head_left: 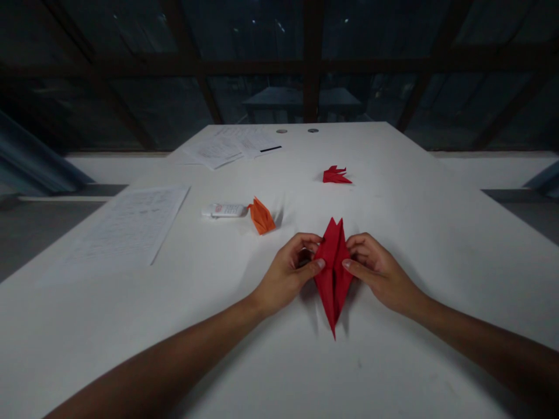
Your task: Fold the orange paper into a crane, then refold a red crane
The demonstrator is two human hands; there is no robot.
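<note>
A red folded origami paper point(334, 279) is held just above the white table, its long point toward me and two short tips pointing away. My left hand point(293, 265) pinches its left edge, thumb on top and fingers bent behind. On the opposite edge my right hand point(381, 270) grips it the same way, thumb on the upper face. A crease runs down the middle between the two thumbs. Beyond my left hand sits an orange origami piece point(262, 216). Farther off lies a smaller red origami piece point(335, 175) with pointed ends.
A white remote control point(225, 210) lies beside the orange piece. Written sheets point(131, 227) cover part of the left side of the table point(419, 198). More papers point(218, 150) and a dark pen point(271, 149) are toward the back. Two round discs point(313, 131) are by the far edge, before dark windows.
</note>
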